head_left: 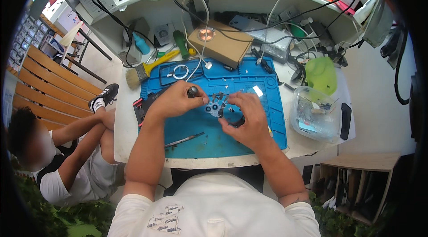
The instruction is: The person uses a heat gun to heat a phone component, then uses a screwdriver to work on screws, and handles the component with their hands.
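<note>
Over the blue work mat (223, 148), my two hands meet around a small phone part (214, 108) with two round, dark-centred lenses. My left hand (178, 101) is closed around a dark-handled tool (192, 91); its tip is hidden. Thumb and fingers of my right hand (245, 121) curl about the right side of the phone part and pinch it. Small dark bits (220, 96) show between the hands, too small to name. Nearer me on the mat lies a thin pen-like tool (183, 140).
A brush with a yellow handle (162, 60) and a cardboard box (220, 43) lie beyond the mat. At the right stands a clear plastic tub (314, 123) of small parts. Cables (272, 25) hang over the bench. A person (80, 157) sits at the left.
</note>
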Motion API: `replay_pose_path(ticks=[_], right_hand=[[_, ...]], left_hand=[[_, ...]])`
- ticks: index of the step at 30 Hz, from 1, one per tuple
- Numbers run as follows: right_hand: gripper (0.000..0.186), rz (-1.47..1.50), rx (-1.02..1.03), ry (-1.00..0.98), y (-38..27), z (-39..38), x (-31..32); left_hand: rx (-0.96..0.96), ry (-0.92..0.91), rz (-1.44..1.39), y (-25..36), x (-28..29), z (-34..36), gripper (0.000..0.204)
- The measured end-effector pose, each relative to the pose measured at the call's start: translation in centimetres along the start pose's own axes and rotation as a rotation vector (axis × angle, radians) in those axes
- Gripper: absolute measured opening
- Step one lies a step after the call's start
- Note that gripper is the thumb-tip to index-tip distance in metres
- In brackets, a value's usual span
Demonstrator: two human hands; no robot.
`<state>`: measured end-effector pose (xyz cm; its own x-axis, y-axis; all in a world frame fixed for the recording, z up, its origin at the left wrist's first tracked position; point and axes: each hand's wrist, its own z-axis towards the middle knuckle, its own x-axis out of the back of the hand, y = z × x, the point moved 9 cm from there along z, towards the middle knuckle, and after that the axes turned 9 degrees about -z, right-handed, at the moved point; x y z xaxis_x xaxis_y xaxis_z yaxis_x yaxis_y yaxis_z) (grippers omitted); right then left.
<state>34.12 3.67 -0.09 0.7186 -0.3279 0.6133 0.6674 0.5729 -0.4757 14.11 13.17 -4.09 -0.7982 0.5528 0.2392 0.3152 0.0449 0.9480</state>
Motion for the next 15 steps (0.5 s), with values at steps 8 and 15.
replay_pose_path(ticks=[8,15], right_hand=[[0.062,-0.013,0.049,0.049,-0.4,-0.2,-0.1],[0.054,0.177,-0.095,-0.044,0.4,-0.6,-0.3]], left_hand=[[-0.047,0.009,-0.073,-0.6,-0.1,0.4,0.027],[0.053,0.07,-0.247,0.4,0.4,-0.8,0.029]])
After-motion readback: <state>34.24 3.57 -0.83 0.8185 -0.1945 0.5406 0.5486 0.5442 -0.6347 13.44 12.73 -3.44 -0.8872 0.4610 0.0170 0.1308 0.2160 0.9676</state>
